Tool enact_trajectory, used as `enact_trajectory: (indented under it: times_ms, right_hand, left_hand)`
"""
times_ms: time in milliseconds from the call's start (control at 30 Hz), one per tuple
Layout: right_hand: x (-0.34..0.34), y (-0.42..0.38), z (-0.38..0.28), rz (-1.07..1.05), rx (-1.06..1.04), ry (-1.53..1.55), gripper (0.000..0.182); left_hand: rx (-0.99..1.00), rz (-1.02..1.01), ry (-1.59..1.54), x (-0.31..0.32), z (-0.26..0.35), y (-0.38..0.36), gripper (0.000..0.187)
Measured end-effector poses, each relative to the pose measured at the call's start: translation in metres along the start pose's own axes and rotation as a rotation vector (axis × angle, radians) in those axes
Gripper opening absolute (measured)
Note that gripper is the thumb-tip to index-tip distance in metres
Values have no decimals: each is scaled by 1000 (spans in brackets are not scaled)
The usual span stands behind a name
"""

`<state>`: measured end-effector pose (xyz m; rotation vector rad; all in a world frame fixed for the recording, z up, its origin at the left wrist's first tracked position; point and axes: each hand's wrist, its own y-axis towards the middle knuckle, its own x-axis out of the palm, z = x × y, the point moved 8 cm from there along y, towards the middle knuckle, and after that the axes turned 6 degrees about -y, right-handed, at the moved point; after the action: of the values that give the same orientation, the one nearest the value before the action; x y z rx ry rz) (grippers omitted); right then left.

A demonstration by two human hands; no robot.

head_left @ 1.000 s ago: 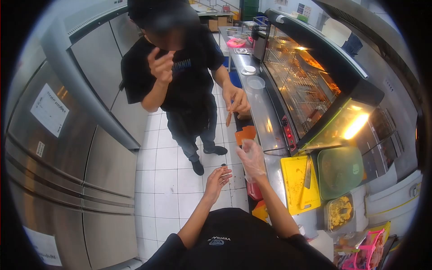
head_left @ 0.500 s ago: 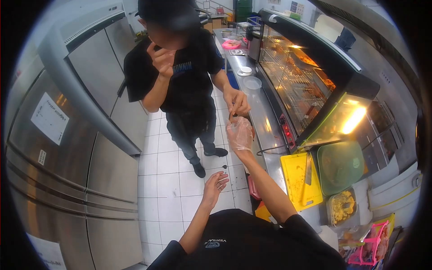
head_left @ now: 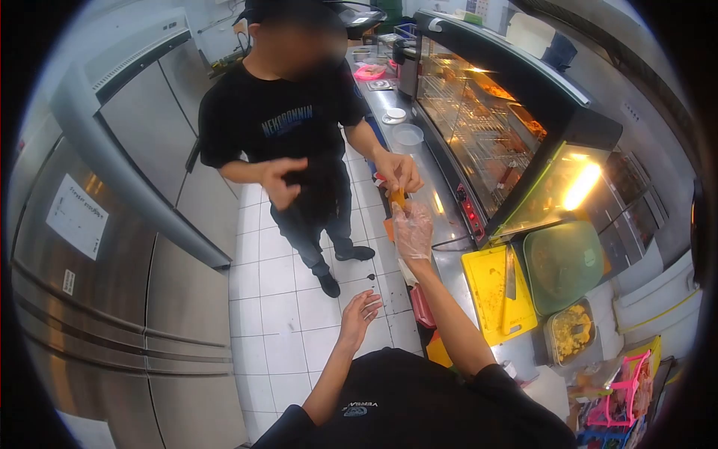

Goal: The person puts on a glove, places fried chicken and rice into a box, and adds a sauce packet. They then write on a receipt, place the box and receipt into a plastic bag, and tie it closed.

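Note:
My right hand [head_left: 413, 233], in a clear plastic glove, reaches out over the counter's near edge with its fingers closed on a small orange-brown piece of food [head_left: 399, 199]. A co-worker's hand [head_left: 402, 172] meets my fingertips at the other end of that piece, partly hiding it. My bare left hand [head_left: 360, 317] hangs over the tiled floor, palm turned up, fingers spread and holding nothing. Nearest to my right forearm lies a yellow cutting board [head_left: 486, 280] with a knife [head_left: 511, 288] on it.
The co-worker [head_left: 292, 127] stands opposite me in the aisle. A lit glass food warmer [head_left: 479, 127] fills the right side of the steel counter. A green lid [head_left: 562, 266] and a container of yellow food pieces [head_left: 570, 329] stand beside the board. Steel refrigerators [head_left: 90, 299] line the left.
The co-worker's raised hand has dropped from the face to chest height. My right hand has shifted slightly right, and the orange-brown piece now shows between our fingers. My left hand stays about the same.

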<state>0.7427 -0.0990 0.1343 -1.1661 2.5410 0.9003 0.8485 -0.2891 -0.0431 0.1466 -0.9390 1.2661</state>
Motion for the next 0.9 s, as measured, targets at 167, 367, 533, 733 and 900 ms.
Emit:
enact_trajectory:
  times_ms: [167, 367, 533, 733, 900]
  right_hand:
    - [-43, -18, 8, -20, -88, -102, 21]
    - [-69, -90, 94, -122, 93, -249, 30]
    - [-104, -166, 131, -201, 235, -358, 31]
    - [-133, -231, 164, -404, 457, -271, 33]
    - [-151, -238, 159, -273, 313, -193, 26]
  left_hand:
    - [-30, -3, -5, -2, -12, 3, 38]
    - [-85, -42, 4, 5, -25, 11, 39]
    - [-172, -133, -76, 33, -28, 15, 43]
    - [-91, -755, -52, 187, 47, -43, 76]
    - [225, -1425, 76, 282, 117, -148, 112]
